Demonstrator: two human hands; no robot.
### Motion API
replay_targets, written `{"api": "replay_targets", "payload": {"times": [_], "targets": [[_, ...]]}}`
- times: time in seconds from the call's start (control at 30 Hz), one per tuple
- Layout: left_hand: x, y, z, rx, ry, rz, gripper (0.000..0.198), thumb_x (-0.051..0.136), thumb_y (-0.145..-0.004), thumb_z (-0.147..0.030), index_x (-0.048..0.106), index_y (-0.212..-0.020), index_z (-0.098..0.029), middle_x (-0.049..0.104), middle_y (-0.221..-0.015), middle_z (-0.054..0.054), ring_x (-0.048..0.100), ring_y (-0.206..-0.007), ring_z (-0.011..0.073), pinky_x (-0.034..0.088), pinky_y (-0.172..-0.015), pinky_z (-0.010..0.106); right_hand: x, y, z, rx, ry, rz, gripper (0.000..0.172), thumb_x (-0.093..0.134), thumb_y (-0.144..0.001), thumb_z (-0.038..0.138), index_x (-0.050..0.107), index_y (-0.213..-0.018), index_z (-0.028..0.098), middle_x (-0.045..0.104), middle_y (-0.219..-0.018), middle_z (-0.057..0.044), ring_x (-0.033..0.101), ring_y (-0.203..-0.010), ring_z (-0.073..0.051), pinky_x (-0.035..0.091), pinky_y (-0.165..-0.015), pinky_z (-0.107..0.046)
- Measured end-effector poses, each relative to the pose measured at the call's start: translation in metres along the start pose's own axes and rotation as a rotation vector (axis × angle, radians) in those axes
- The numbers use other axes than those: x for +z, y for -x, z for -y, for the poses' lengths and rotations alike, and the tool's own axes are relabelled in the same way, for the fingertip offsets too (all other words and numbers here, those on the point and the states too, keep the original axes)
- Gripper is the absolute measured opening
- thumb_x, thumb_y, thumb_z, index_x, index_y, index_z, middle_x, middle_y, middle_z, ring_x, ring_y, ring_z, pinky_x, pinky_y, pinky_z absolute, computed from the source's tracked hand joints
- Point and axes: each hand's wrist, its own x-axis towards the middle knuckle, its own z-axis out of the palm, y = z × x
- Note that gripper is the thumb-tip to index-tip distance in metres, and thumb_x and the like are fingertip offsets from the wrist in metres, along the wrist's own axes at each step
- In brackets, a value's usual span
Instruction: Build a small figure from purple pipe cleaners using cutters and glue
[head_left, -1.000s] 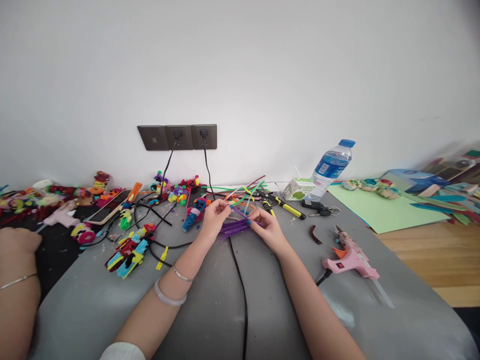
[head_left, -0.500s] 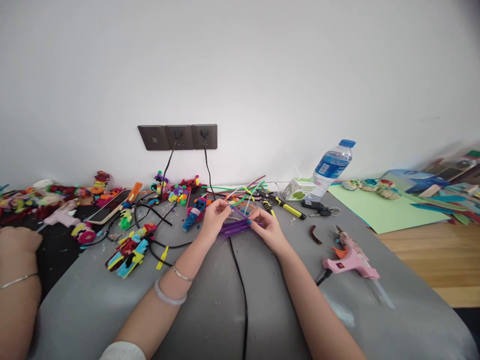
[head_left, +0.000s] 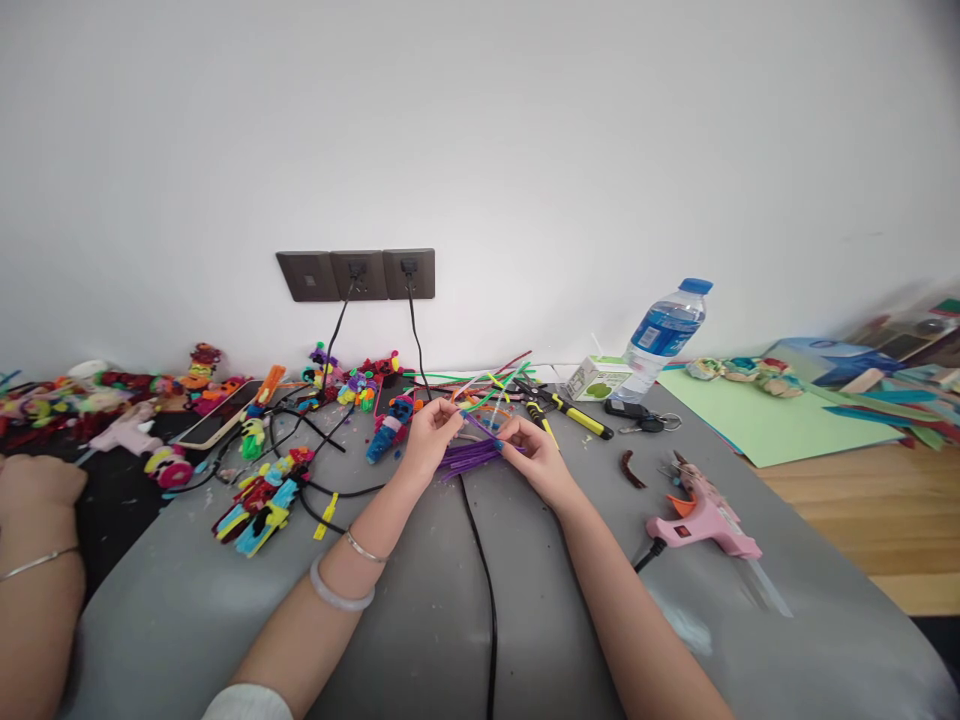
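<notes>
Pinching a thin purple strand (head_left: 481, 428) at either end, the left hand (head_left: 437, 435) and the right hand (head_left: 534, 460) met mid-worktop (head_left: 555, 620). Call the strand clock centre, wall (head_left: 480, 150) at 12.

Left: thumb and forefinger pressed together on the strand's 10 o'clock end. Right: thumb and forefinger closed on the 4 o'clock end; remaining fingers partly hidden, couldn't tell how they sat. Strand ran slantwise over the purple bundle (head_left: 471, 460), which lay at 6, just under the hands. Couldn't tell if the right end was clear of it.

Around: loose coloured stems (head_left: 495, 382) crossed at 12, yellow-handled pliers (head_left: 583, 416) at 2 to 3, water bottle (head_left: 661, 340) at 2, glue gun (head_left: 701, 525) at 4, a small blue figure (head_left: 386, 436) near at 9. Black cable (head_left: 484, 590) trailed off toward 6.

Risks, my read: strand could snag and drag the bundle, with ends lying that close. Thin stock, small grip, so a hard pull could slip it out or kink it. Mixing with the stems at 12 looked easy. A forearm catching the cable could tug whatever it fed. Glue gun lay near the right arm; if hot (couldn't tell), reaching toward 4 without looking could mean a burn.
</notes>
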Motion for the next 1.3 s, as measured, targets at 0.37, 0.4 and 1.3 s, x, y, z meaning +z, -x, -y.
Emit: {"api": "replay_targets", "payload": {"times": [0.37, 0.4, 1.3], "targets": [[0.0002, -0.0001, 0.0005, 0.000, 0.001, 0.009, 0.024, 0.073, -0.064, -0.032, 0.054, -0.067, -0.018, 0.049, -0.054, -0.006, 0.043, -0.048, 0.0071, 0.035, -0.049, 0.020, -0.0001, -0.0004, -0.0023, -0.011, -0.034, -0.022, 0.029, 0.067, -0.082, 0.048, 0.056, -0.078, 0.022, 0.056, -0.074, -0.001, 0.051, -0.066, -0.016, 0.041, -0.061, -0.027], [0.0003, -0.0001, 0.0003, 0.000, 0.000, 0.009, 0.024, 0.073, -0.064, -0.032, 0.054, -0.067, -0.018, 0.049, -0.054, -0.006, 0.043, -0.048, 0.0071, 0.035, -0.048, 0.020, 0.0000, -0.0004, -0.0022, -0.007, -0.028, -0.023, 0.029, 0.067, -0.082, 0.049, 0.056, -0.078, 0.022, 0.056, -0.074, -0.001, 0.051, -0.066, -0.016, 0.041, -0.060, -0.027], [0.0014, 0.0000, -0.0010, -0.005, 0.004, 0.003, 0.024, 0.074, -0.062, -0.031, 0.054, -0.065, -0.018, 0.049, -0.053, -0.006, 0.042, -0.047, 0.0067, 0.032, -0.045, 0.019, -0.0005, -0.0003, -0.0011, 0.011, -0.010, -0.042, 0.030, 0.067, -0.081, 0.051, 0.057, -0.078, 0.022, 0.058, -0.075, -0.001, 0.052, -0.066, -0.016, 0.043, -0.062, -0.028]]}}
